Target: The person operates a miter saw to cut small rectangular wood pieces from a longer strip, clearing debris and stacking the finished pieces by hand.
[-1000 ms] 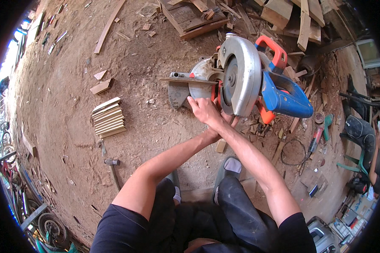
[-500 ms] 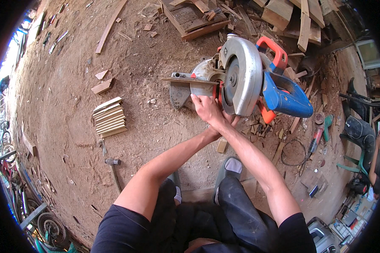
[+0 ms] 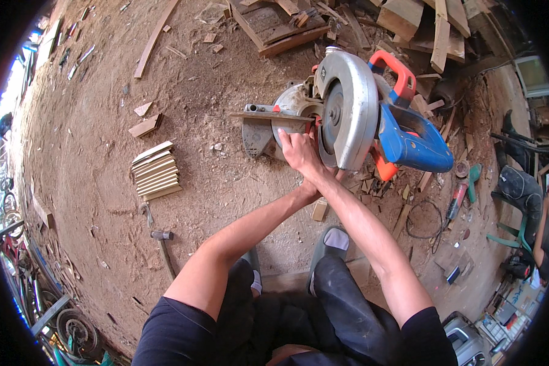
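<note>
A mitre saw [image 3: 355,116] stands on the dirt floor before me, with a silver blade guard, a round dark blade and a blue and orange handle. My forearms cross in front of it, the right one on top. My right hand [image 3: 299,150] rests at the saw's base, left of the blade, its fingers curled and its thumb by the fence [image 3: 271,116]. Whatever lies under those fingers is hidden. Beneath the right wrist, my left hand [image 3: 338,175] reaches toward the lower edge of the blade guard; most of its fingers are out of sight.
Left of the saw lies a neat stack of cut wood pieces [image 3: 157,172], with loose offcuts [image 3: 145,125] above it. A hammer [image 3: 163,236] is near my left leg. Scrap boards [image 3: 402,18] pile up behind the saw. An angle grinder [image 3: 457,198] with a cord lies at right.
My right hand has shifted very slightly at the saw's base, and the view has moved a little. Little else differs.
</note>
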### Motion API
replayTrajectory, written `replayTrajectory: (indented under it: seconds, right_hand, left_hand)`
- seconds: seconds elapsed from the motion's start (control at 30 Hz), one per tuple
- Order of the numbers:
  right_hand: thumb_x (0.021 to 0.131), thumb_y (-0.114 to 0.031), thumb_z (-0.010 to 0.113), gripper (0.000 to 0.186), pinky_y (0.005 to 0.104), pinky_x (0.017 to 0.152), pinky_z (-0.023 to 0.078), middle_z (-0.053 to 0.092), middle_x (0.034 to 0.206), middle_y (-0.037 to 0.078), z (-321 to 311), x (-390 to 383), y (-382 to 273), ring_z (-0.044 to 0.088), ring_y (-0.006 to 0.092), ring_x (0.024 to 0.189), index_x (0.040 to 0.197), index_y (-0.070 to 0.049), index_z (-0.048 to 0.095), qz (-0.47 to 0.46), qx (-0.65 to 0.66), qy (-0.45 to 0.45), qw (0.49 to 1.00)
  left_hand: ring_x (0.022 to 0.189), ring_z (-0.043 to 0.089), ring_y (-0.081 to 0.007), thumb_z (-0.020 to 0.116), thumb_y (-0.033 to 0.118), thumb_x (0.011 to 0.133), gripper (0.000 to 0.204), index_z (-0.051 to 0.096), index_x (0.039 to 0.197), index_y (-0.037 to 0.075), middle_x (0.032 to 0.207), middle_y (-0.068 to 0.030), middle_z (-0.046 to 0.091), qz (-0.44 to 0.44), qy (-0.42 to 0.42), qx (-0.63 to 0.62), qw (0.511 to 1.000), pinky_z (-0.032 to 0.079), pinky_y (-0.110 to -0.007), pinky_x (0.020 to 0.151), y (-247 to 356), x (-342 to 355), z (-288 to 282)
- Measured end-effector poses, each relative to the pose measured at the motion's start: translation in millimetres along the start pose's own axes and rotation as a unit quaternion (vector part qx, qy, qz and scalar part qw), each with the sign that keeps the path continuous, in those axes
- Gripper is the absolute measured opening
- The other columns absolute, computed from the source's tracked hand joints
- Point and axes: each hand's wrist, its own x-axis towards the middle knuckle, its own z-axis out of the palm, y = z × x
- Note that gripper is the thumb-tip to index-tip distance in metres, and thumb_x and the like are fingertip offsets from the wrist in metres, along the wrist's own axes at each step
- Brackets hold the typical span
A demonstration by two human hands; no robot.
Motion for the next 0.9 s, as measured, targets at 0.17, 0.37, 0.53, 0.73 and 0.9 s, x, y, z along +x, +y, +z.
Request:
replayTrajectory:
  seconds: [0.17, 0.37, 0.53, 0.73, 0.9]
  right_hand:
    - [0.106, -0.043, 0.04, 0.061, 0.0572, 0.089, 0.047, 0.068, 0.073, 0.028, -3, 1, -2, 0.069, 0.0478, 0.08, 0.075, 0.0, 0.072, 0.021, -0.005, -0.022, 1.0]
    - [0.105, -0.046, 0.042, 0.064, 0.0596, 0.09, 0.046, 0.067, 0.066, 0.024, -4, -4, -2, 0.069, 0.0454, 0.071, 0.071, -0.001, 0.071, -0.03, -0.058, 0.007, 0.998]
    - [0.104, -0.052, 0.044, 0.069, 0.0545, 0.067, 0.054, 0.064, 0.059, 0.025, 0, -6, -3, 0.068, 0.0433, 0.06, 0.069, 0.001, 0.069, -0.077, -0.121, 0.004, 0.99]
    - [0.104, -0.055, 0.043, 0.069, 0.0652, 0.089, 0.04, 0.066, 0.063, 0.027, 4, -18, -4, 0.07, 0.0446, 0.065, 0.079, 0.003, 0.07, -0.065, -0.146, -0.018, 0.987]
    - [0.103, -0.056, 0.044, 0.069, 0.0697, 0.103, 0.038, 0.068, 0.067, 0.029, 6, -29, -10, 0.072, 0.0452, 0.069, 0.084, 0.005, 0.07, -0.049, -0.169, -0.034, 0.984]
  left_hand:
    - [0.119, 0.046, -0.0367, 0.058, 0.031, 0.095, 0.035, 0.057, 0.122, 0.009, 0.121, -0.0142, 0.059, -0.001, -0.003, -0.003, 1.0, 0.024, -0.055, 0.106, 1, 0, 1]
    - [0.122, 0.045, -0.0372, 0.057, 0.032, 0.096, 0.037, 0.057, 0.125, 0.009, 0.124, -0.0145, 0.059, -0.002, 0.0, -0.002, 1.0, 0.022, -0.056, 0.108, 2, 1, 1]
    - [0.124, 0.044, -0.0376, 0.057, 0.033, 0.096, 0.039, 0.057, 0.127, 0.01, 0.127, -0.0149, 0.059, -0.004, 0.014, 0.005, 1.0, 0.02, -0.057, 0.11, 3, 0, -3]
    - [0.127, 0.043, -0.0382, 0.057, 0.033, 0.096, 0.041, 0.057, 0.13, 0.01, 0.13, -0.0152, 0.059, 0.005, 0.059, 0.034, 0.998, 0.018, -0.058, 0.112, 14, 8, -10]
    - [0.129, 0.042, -0.0386, 0.056, 0.034, 0.096, 0.043, 0.057, 0.132, 0.01, 0.132, -0.0156, 0.059, 0.003, 0.147, 0.072, 0.987, 0.017, -0.059, 0.114, 20, 18, -9]
